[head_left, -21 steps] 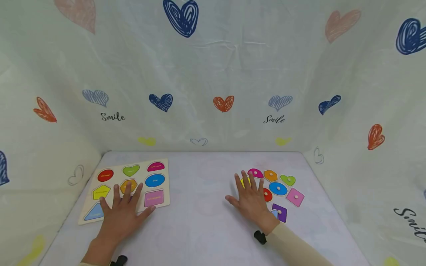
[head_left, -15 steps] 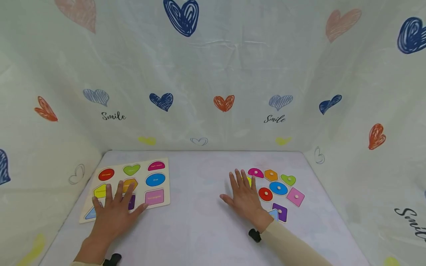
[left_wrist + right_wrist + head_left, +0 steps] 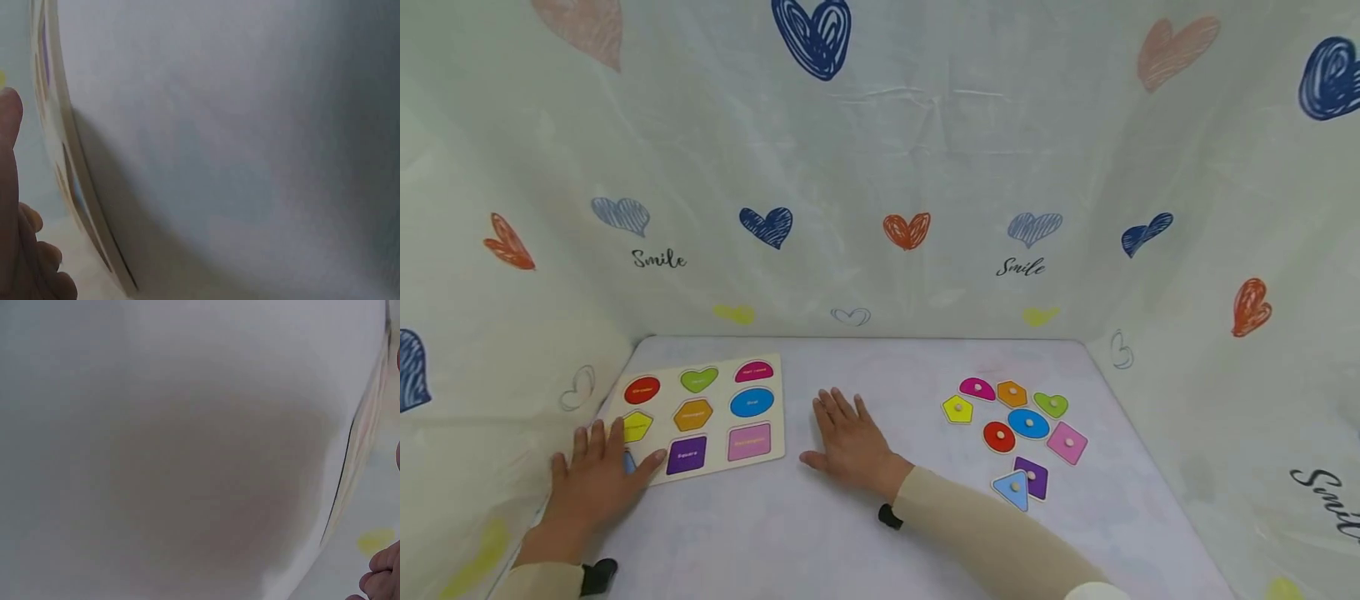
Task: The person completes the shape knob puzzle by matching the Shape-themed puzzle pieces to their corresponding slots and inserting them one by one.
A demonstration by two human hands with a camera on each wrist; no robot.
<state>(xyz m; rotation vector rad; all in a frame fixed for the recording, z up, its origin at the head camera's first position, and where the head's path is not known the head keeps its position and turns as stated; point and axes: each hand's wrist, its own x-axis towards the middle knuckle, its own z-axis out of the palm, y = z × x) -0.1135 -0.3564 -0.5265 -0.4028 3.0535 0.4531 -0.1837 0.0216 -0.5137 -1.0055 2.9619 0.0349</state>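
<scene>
My left hand (image 3: 591,483) lies with straight fingers over the lower left corner of a cream shape puzzle board (image 3: 718,442). Its fingers and thumb partly cover a blue triangle shape there. In the left wrist view the thumb (image 3: 9,119) shows beside the board's edge (image 3: 70,134). My right hand (image 3: 853,446) is flat with fingers extended, over the white table just right of the board, holding nothing. In the right wrist view a few of its fingers (image 3: 384,575) show at the lower right, with the board's edge (image 3: 359,447) beyond.
Several knobbed puzzle pieces lie loose at the right, among them a yellow pentagon (image 3: 957,409), a blue oval (image 3: 1028,423) and a pink rectangle (image 3: 1066,443). A light blue triangle (image 3: 1012,492) overlaps a purple square (image 3: 1036,479). A heart-printed curtain (image 3: 850,167) surrounds the table.
My right hand has moved left, away from the loose pieces, to beside the board. My left hand has slid left and down, uncovering the purple square and orange hexagon on the board.
</scene>
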